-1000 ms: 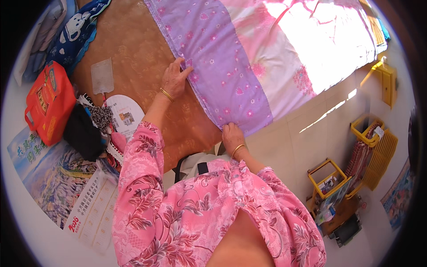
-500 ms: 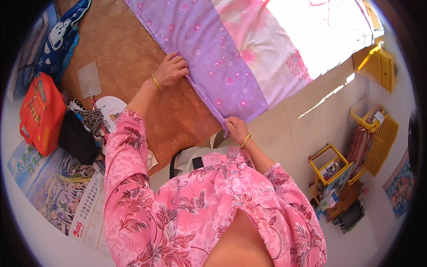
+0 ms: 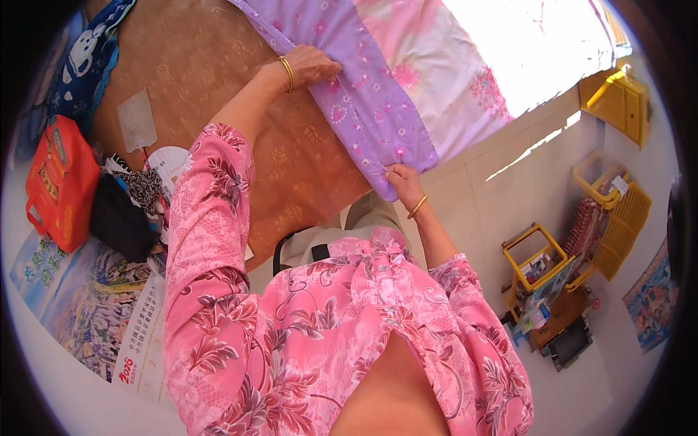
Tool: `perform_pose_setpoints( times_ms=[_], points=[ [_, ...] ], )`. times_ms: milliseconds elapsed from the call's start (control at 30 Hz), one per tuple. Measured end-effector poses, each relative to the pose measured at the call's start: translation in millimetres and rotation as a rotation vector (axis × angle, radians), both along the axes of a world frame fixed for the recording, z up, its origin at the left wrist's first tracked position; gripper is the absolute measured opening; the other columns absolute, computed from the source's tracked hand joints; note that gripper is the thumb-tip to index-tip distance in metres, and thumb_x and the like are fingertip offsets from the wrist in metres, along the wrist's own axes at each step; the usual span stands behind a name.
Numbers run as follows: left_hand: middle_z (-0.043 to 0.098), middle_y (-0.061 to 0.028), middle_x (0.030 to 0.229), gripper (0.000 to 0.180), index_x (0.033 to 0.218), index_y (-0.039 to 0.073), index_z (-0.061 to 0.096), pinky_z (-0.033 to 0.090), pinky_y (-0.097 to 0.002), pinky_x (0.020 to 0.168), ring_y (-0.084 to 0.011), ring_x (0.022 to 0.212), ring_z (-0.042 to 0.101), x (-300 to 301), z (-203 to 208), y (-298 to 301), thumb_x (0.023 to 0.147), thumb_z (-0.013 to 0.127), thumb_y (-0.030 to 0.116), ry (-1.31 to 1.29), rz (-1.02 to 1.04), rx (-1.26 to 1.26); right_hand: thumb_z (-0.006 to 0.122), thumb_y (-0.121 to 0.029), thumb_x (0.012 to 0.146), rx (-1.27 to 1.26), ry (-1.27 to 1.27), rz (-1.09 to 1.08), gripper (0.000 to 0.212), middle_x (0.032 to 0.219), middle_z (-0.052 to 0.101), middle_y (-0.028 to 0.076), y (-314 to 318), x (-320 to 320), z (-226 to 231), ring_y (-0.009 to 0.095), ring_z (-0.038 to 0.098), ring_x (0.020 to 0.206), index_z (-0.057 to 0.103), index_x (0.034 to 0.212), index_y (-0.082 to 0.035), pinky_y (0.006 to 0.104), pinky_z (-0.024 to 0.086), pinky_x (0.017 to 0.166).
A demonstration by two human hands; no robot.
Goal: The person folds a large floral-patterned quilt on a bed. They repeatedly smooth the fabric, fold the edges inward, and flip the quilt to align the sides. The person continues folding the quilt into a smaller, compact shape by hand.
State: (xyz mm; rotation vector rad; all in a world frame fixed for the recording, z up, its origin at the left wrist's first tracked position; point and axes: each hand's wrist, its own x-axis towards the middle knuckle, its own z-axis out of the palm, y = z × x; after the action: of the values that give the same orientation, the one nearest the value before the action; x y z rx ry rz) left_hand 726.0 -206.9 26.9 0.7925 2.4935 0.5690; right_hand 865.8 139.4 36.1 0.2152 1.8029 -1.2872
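A purple flowered cloth [image 3: 385, 120] lies in a long band across the bed, with its near edge folded over. My left hand [image 3: 314, 67], a gold bangle at its wrist, is closed on the cloth's left edge, farther from me. Nearer my body, my right hand [image 3: 406, 183] pinches the cloth's near corner, which hangs a little past the bed edge. To the right of the purple band, and apparently joined to it, spreads a white and pink flowered cloth [image 3: 425, 54], partly washed out by sunlight. Both fingertips are partly hidden by folds.
A brown patterned bed cover [image 3: 203, 69] lies at left, with a fly swatter [image 3: 137, 122], a white round fan [image 3: 169, 166], a red bag [image 3: 62, 182] and a black cloth bundle [image 3: 122, 218]. Yellow racks [image 3: 538, 258] and a yellow dustpan-like piece [image 3: 619, 109] stand right, beyond tiled floor [image 3: 465, 218].
My left hand has moved away from me and right, bringing the cloth's edge over into a fold. My right hand has shifted slightly right and up with the corner.
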Motion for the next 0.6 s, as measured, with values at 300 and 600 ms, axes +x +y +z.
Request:
perform_pose_setpoints(
  times_ms=[300,600],
  points=[
    [0.06,-0.0148,0.069,0.019,0.075,0.007,0.059,0.044,-0.0431,0.061,-0.0346,0.069,0.058,-52,-3,17,0.079,0.06,0.026,-0.088,0.096,0.155,0.057,-0.009,0.086,-0.018,-0.046,-0.341,0.013,0.078,0.061,-0.001,39,-66,24,0.006,0.053,0.07,0.065,0.088,0.001,0.0216,0.044,0.064],
    [0.059,-0.0124,0.058,0.023,0.062,0.001,0.063,0.04,-0.0363,0.055,-0.0215,0.057,0.056,-95,-26,26,0.067,0.074,0.021,-0.401,0.186,0.216,0.061,-0.005,0.082,-0.003,-0.257,-0.284,0.011,0.081,0.065,0.005,69,-127,-27,0.012,0.058,0.071,0.066,0.086,0.004,0.0252,0.048,0.064]
  ],
)
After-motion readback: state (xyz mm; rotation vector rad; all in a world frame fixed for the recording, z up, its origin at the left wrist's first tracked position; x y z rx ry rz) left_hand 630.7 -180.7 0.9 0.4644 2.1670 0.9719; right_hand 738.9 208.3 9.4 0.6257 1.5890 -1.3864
